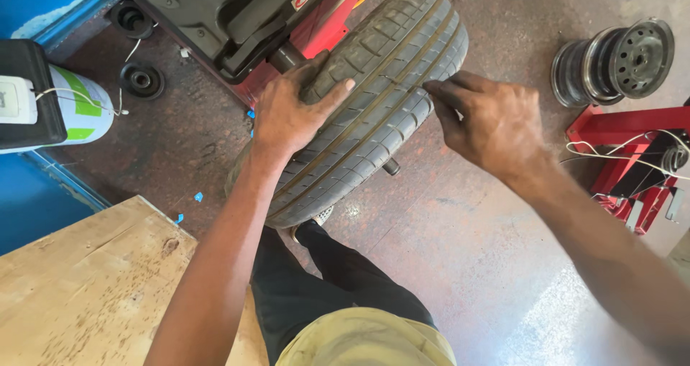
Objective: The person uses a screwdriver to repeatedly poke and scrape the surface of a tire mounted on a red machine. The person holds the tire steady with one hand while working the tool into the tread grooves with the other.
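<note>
A tyre (374,100) stands upright on its tread edge in the middle of the view, mounted against a red and black machine (251,14) at the top. Its tread faces up toward the camera, and the grooves run on a slant from the lower left to the upper right, which is also the line of its long visible face. A small metal stub (392,167) sticks out at its lower right side.

The left hand (287,111) lies flat on the tread, fingers (330,96) spread loosely and pressed on the rubber, the thumb hooked over the upper edge; it steadies the tyre rather than closing round it. The right hand (489,122) comes in from the right with its fingertips (435,89) pinched together at a groove, touching the tread; whether anything sits between them is too small to tell.

A bare steel wheel rim (618,61) lies on the concrete floor (445,251) at the upper right, above a red metal frame (625,143). A wooden desk (86,287) fills the lower left corner, and a white and green canister (79,111) lies at the left.
</note>
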